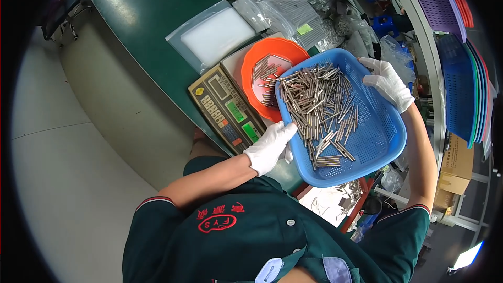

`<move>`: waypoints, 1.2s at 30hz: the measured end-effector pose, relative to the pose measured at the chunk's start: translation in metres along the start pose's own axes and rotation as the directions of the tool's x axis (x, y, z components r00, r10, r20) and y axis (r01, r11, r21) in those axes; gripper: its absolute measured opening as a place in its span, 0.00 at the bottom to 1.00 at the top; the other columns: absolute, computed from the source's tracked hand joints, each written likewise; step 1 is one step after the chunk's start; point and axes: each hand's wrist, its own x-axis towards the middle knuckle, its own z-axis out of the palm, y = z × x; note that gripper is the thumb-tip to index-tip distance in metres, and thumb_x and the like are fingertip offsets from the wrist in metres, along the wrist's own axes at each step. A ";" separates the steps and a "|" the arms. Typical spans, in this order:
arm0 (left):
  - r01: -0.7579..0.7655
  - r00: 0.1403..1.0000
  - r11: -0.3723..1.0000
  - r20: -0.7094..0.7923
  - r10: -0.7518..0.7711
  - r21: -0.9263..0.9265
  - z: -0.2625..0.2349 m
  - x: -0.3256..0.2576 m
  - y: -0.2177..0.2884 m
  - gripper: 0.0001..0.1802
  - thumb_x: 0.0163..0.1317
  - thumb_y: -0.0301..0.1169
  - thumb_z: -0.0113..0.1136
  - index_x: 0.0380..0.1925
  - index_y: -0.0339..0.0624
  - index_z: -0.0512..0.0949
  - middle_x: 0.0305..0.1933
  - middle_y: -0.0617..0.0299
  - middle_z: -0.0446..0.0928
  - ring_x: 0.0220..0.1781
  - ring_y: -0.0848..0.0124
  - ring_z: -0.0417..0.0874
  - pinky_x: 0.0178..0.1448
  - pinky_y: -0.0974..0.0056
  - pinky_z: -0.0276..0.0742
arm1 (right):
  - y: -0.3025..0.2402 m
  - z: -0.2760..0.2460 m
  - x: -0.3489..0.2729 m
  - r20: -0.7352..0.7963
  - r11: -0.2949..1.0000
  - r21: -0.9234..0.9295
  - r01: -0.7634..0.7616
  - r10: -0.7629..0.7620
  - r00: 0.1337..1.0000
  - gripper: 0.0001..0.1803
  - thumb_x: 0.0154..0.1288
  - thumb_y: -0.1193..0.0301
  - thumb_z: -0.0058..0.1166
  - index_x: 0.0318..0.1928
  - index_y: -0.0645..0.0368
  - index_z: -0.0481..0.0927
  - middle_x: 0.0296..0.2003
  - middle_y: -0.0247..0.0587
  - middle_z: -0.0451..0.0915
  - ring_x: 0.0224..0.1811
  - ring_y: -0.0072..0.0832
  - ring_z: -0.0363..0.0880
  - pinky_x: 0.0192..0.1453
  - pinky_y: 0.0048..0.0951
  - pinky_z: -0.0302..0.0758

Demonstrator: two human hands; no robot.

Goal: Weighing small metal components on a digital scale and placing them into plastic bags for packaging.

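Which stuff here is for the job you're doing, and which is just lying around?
Seems part of the job:
blue basket, held by the left hand and right hand
metal pins inside it
orange bowl with more pins
scale, its display lit

Seems just lying around:
white slab in clear plastic
purple basket
cardboard box

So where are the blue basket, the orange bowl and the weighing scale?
Blue basket [373,139]: head view, on its bare perforated floor.
Orange bowl [247,76]: head view, on its wall at the picture's left.
Weighing scale [224,109]: head view, on its control panel.
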 end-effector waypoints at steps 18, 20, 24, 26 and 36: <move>-0.011 0.997 0.999 0.077 0.015 -0.042 -0.003 0.006 -0.003 0.16 0.66 0.45 0.43 0.32 0.44 0.67 0.22 0.65 0.71 0.16 0.76 0.69 0.20 0.72 0.65 | 0.003 -0.008 0.017 0.025 0.995 -0.097 0.021 -0.019 1.000 0.36 0.39 0.77 0.49 0.56 0.71 0.67 0.46 0.59 0.75 0.38 0.34 0.80 0.48 0.31 0.76; -0.020 0.997 0.999 0.079 0.023 -0.036 -0.004 0.008 -0.004 0.17 0.66 0.46 0.42 0.32 0.42 0.67 0.23 0.64 0.72 0.16 0.76 0.70 0.20 0.72 0.66 | -0.003 -0.007 0.017 0.032 0.996 -0.089 0.009 -0.006 0.999 0.35 0.40 0.77 0.49 0.55 0.72 0.67 0.44 0.59 0.75 0.39 0.35 0.79 0.48 0.29 0.75; 0.032 0.997 0.999 0.068 -0.030 -0.039 0.001 0.008 -0.005 0.18 0.66 0.46 0.42 0.31 0.42 0.68 0.22 0.64 0.72 0.16 0.76 0.70 0.20 0.72 0.66 | -0.009 -0.012 0.012 0.045 0.992 -0.121 0.035 -0.030 0.999 0.33 0.41 0.78 0.49 0.55 0.73 0.67 0.43 0.59 0.76 0.42 0.36 0.78 0.51 0.27 0.73; 0.052 0.996 0.997 0.071 -0.048 -0.052 0.002 0.009 -0.005 0.18 0.66 0.46 0.42 0.31 0.42 0.68 0.22 0.64 0.72 0.16 0.76 0.70 0.20 0.72 0.66 | -0.012 -0.011 0.014 0.035 0.986 -0.162 0.037 -0.031 0.999 0.33 0.41 0.78 0.49 0.55 0.72 0.68 0.44 0.59 0.76 0.43 0.36 0.77 0.52 0.28 0.72; 0.095 0.992 0.993 0.091 -0.089 -0.067 0.003 0.014 -0.005 0.17 0.67 0.45 0.42 0.31 0.43 0.68 0.22 0.63 0.72 0.16 0.74 0.70 0.21 0.70 0.66 | -0.026 -0.010 0.015 0.026 0.967 -0.253 0.019 -0.012 1.000 0.32 0.41 0.77 0.48 0.54 0.70 0.69 0.47 0.57 0.75 0.47 0.40 0.76 0.57 0.29 0.69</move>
